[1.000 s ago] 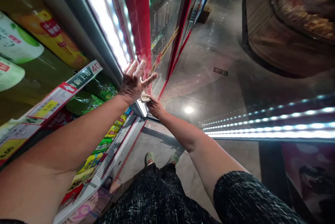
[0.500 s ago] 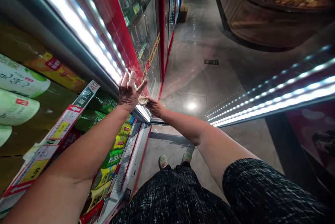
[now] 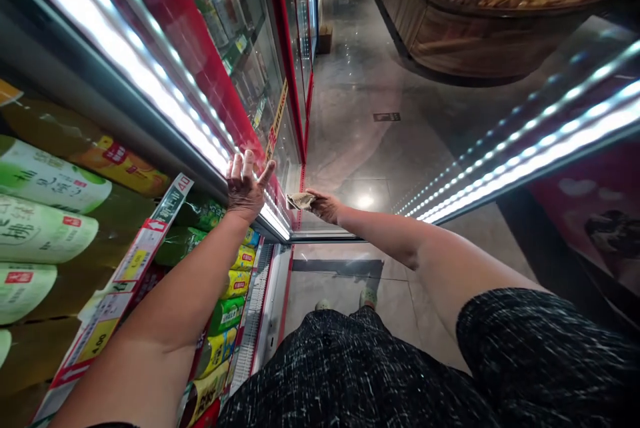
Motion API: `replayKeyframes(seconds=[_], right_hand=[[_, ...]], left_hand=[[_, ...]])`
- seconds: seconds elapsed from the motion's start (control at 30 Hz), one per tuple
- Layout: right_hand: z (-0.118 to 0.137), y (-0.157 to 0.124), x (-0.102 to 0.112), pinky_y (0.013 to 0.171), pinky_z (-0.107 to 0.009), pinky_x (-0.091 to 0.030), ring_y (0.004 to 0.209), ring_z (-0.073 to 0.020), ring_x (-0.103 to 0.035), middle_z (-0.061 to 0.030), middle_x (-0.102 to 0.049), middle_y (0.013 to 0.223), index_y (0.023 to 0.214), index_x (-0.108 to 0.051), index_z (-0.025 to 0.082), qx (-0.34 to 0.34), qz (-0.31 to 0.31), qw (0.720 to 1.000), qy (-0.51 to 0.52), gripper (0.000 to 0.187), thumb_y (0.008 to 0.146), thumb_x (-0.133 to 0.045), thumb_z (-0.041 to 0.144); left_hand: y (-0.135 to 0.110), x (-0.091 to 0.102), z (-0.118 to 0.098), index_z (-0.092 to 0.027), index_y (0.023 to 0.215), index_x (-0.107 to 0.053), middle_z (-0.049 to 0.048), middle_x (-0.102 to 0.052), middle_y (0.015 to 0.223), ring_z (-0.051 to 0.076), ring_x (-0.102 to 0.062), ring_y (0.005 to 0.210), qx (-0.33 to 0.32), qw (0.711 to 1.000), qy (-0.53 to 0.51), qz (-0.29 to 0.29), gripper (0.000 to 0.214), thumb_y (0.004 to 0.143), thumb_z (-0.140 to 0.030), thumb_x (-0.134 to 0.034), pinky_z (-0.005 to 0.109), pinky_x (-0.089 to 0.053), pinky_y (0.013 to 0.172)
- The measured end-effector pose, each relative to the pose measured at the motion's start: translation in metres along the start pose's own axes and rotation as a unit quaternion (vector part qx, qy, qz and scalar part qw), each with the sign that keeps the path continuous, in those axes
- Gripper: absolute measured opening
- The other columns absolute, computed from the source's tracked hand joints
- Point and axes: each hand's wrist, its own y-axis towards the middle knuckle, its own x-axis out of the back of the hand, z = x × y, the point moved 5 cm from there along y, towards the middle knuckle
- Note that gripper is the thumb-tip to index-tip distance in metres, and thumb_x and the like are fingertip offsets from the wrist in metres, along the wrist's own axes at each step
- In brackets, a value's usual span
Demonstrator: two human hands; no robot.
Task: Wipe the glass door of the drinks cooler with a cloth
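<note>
Shop aisle [image 3: 350, 115]: left hand [image 3: 245, 185] spread flat on cooler frame [image 3: 200, 68], right hand [image 3: 325, 205] clutching cloth [image 3: 300, 200].

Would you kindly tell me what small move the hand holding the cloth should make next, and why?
Probably move the right hand and its crumpled cloth leftward onto the lit frame: the cloth sits just right of the frame's lower end, while the left hand braces flat on it, fingers spread.

Stacked bottles [image 3: 47, 178] and a price rail [image 3: 145, 241] fill the open cooler [image 3: 55, 65], its lit frame [image 3: 150, 81] blocks the flat left hand [image 3: 245, 187], and the right hand [image 3: 326, 207], gripping a crumpled wad [image 3: 300, 201], has free room only over bare floor [image 3: 360, 148] up to the swung-out door [image 3: 525, 161] at right.
</note>
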Motion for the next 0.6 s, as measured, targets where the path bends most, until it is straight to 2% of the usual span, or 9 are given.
replayKeyframes(seconds=[0.1,0.2,0.37,0.43,0.53,0.6], right_hand=[[-0.017,-0.01,0.012,0.128,-0.043,-0.023,0.137,-0.0097,-0.053,0.0002,-0.064,0.143,0.141,-0.056,0.023,0.011,-0.04,0.999,0.0,0.051,0.095,-0.044,0.006],[-0.031,-0.017,0.021,0.131,-0.045,-0.018,0.135,-0.0128,-0.055,-0.0014,-0.065,0.14,0.14,-0.058,0.023,-0.003,-0.084,0.995,0.05,0.048,0.097,-0.042,0.008],[-0.027,-0.037,0.006,0.123,-0.045,-0.037,0.126,-0.0142,-0.063,-0.0044,-0.072,0.129,0.126,-0.067,0.016,-0.027,-0.083,0.989,0.119,0.044,0.088,-0.048,0.003],[-0.029,-0.046,0.005,0.122,-0.043,-0.039,0.126,-0.0133,-0.063,-0.0039,-0.072,0.131,0.127,-0.066,0.016,-0.034,-0.083,0.988,0.128,0.046,0.088,-0.047,0.002],[-0.04,-0.057,0.012,0.128,-0.043,-0.026,0.132,-0.0129,-0.058,-0.002,-0.07,0.133,0.13,-0.066,0.02,-0.045,-0.094,0.985,0.139,0.048,0.092,-0.043,0.003],[-0.054,-0.064,0.017,0.131,-0.044,-0.017,0.137,-0.013,-0.053,0.0009,-0.069,0.136,0.129,-0.067,0.025,-0.084,-0.131,0.977,0.148,0.047,0.095,-0.042,0.006]], left_hand=[[0.0,0.0,0.0,-0.037,0.148,-0.051,0.0128,-0.034,0.159,0.04,-0.008,0.156,0.017,1.0,-0.014,0.016,0.07,0.084,-0.009,-0.053,0.073,-0.003,0.121],[-0.001,-0.001,0.0,-0.037,0.15,-0.048,0.0134,-0.028,0.162,0.041,-0.006,0.156,0.026,0.999,-0.029,0.026,0.073,0.082,-0.011,-0.056,0.076,-0.002,0.119],[-0.004,-0.002,-0.001,-0.033,0.148,-0.052,0.013,-0.033,0.159,0.04,-0.005,0.156,0.003,1.0,-0.019,-0.001,0.066,0.084,-0.019,-0.06,0.072,0.0,0.122],[-0.004,-0.001,-0.001,-0.031,0.148,-0.052,0.0126,-0.033,0.159,0.039,-0.002,0.157,-0.002,1.0,-0.021,-0.011,0.066,0.083,-0.021,-0.063,0.069,0.0,0.123],[-0.005,-0.001,-0.005,-0.03,0.151,-0.049,0.0137,-0.026,0.163,0.039,0.003,0.157,-0.002,1.0,-0.026,-0.013,0.071,0.082,-0.026,-0.067,0.069,0.001,0.123],[-0.007,-0.001,-0.009,-0.027,0.153,-0.045,0.0156,-0.018,0.166,0.041,0.007,0.156,0.001,1.0,-0.018,-0.013,0.074,0.083,-0.031,-0.067,0.072,0.0,0.121]])
